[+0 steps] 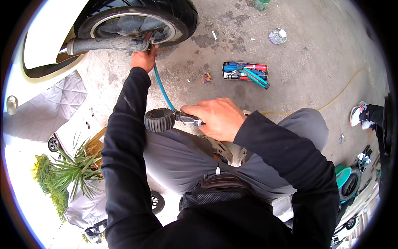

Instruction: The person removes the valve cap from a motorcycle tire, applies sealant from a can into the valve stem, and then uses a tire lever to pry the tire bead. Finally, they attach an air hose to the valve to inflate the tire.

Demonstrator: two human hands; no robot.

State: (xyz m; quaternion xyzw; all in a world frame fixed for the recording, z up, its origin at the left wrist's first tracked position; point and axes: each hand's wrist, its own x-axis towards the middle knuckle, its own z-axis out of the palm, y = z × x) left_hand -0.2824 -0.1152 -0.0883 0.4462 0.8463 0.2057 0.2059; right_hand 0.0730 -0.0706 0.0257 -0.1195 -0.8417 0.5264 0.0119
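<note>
My right hand (222,119) is wrapped round a tyre inflator gun (188,119), held above my knees. Its round gauge, in a ribbed black rubber cover (159,120), points left. A blue air hose (163,88) runs from the gun up to the motorbike or scooter wheel. There my left hand (143,60) is closed round the hose's end, close to the rim (168,31) of the black tyre (184,18). A small brass-coloured fitting shows at its fingertips. Whether that fitting sits on a valve is hidden. A dirty grey tube (105,45) passes just above my left hand.
An open box of hand tools (245,78) rests on the concrete ahead. Beyond it lies a clear plastic bottle (277,36). A yellowish hose (344,90) trails rightward. Another person's shoe (356,115) is at the right edge, and a spiky plant (74,168) at left.
</note>
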